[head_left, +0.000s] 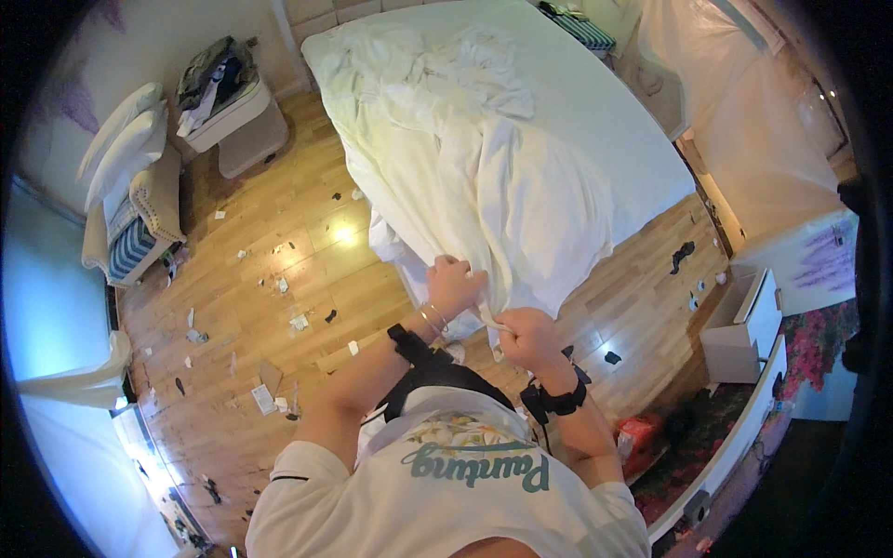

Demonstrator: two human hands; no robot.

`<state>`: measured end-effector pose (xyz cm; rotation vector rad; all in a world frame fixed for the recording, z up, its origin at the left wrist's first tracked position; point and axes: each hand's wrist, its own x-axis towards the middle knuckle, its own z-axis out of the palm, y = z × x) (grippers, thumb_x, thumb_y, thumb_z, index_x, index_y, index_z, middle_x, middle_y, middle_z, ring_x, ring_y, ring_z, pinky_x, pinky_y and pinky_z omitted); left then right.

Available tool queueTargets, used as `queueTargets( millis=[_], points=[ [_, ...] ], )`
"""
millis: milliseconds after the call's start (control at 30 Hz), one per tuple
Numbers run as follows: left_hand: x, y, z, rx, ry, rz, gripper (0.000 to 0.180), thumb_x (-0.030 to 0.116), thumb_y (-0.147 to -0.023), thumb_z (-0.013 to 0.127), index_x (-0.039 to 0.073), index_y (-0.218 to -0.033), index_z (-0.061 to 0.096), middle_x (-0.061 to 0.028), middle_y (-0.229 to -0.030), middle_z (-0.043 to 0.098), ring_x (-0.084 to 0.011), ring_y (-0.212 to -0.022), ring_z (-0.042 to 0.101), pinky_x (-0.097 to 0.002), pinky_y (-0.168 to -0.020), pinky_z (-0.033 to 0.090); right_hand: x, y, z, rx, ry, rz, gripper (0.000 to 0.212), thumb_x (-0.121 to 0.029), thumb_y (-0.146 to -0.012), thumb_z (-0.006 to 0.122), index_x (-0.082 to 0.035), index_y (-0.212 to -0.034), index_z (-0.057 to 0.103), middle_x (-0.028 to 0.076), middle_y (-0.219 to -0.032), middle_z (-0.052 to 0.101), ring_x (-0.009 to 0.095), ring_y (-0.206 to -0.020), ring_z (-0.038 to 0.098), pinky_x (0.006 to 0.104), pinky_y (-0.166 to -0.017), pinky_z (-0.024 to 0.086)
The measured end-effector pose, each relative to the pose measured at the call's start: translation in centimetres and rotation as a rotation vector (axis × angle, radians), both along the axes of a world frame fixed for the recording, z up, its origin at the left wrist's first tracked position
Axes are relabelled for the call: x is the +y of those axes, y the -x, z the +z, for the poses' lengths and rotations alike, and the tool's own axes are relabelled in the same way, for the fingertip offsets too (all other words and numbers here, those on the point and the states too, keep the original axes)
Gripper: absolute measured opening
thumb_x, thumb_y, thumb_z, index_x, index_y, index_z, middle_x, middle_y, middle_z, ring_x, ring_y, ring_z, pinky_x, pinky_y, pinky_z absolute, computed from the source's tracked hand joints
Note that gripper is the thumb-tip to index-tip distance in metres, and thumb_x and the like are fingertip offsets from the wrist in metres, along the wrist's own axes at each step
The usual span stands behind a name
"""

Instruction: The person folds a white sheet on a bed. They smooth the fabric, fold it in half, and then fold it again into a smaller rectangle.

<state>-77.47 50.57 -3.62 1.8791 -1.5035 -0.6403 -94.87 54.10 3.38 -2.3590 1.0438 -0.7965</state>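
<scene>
1. Gripping seems the step in hand: I see left hand [454,285], right hand [527,337], both curled closed on one white cloth [446,177].
2. That white cloth lies over one bed [623,139], spilling past its near edge; next move calls for firm grips, I'd judge.
3. Counting: one armchair [156,193], at least two pillows [126,156] on it (litter [264,401] scattered, too much to count).

Bedroom, identified by the broad mattress [605,130] partly under a crumpled white bedcover [437,153], the padded headboard [327,17] at its far end, the armchair [156,197] stacked with pillows [128,144], the bedside table [244,126] heaped with clothes [209,76], and wood-plank flooring [312,228].
</scene>
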Motion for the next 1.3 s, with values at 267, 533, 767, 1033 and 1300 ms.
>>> queueTargets(
  millis=[267,533,767,1033,1300],
  points=[
    [-10.9,-1.9,2.4,1.524,-0.534,0.229,0.026,0.02,-0.086,0.057,0.007,-0.107,0.053,-0.01,-0.093,0.059,-0.0259,-0.084,0.059,-0.0406,-0.074,0.05,-1.0,0.6,2.2,0.021,-0.19,-0.086,0.016,-0.018,-0.072,0.065,-0.005,-0.081,0.063,0.016,-0.065,0.059,0.035,-0.06,0.058,0.0422,-0.054,0.045],
    [-15.8,-3.4,-3.0,1.594,-0.761,-0.018,0.033,0.022,-0.093,0.049,0.002,-0.119,0.054,-0.0128,-0.113,0.062,-0.0273,-0.099,0.062,-0.0415,-0.089,0.05,1.4,0.0,1.5,0.063,-0.342,-0.439,0.022,-0.027,-0.076,0.069,-0.01,-0.091,0.067,0.013,-0.065,0.06,0.031,-0.061,0.06,0.0394,-0.055,0.046],
    [-18.9,-4.1,2.7,1.73,-0.589,-0.269,0.029,0.023,-0.092,0.049,0.002,-0.11,0.058,-0.0102,-0.109,0.064,-0.0247,-0.098,0.062,-0.0392,-0.091,0.048,3.2,-2.6,2.1,0.035,-0.428,-0.647,0.02,-0.023,-0.08,0.065,-0.012,-0.096,0.068,0.012,-0.068,0.062,0.029,-0.063,0.061,0.0375,-0.056,0.046],
    [-20.3,-7.3,13.4,1.596,-0.175,-0.282,0.013,0.016,-0.086,0.055,0.005,-0.093,0.058,-0.0091,-0.091,0.062,-0.0189,-0.081,0.062,-0.0332,-0.07,0.052,3.1,-5.2,3.0,-0.149,-0.25,-0.807,0.02,-0.019,-0.079,0.067,-0.009,-0.096,0.068,0.014,-0.074,0.063,0.03,-0.065,0.062,0.0363,-0.058,0.047],
    [-17.2,-13.7,0.3,1.415,-0.708,-0.052,0.018,0.013,-0.086,0.056,0.006,-0.101,0.05,-0.0065,-0.086,0.059,-0.0186,-0.079,0.058,-0.0307,-0.061,0.049,4.5,-6.4,2.9,-0.233,-0.395,-0.892,0.021,-0.012,-0.078,0.067,-0.006,-0.098,0.068,0.014,-0.077,0.065,0.027,-0.063,0.061,0.0323,-0.059,0.047]
  ],
)
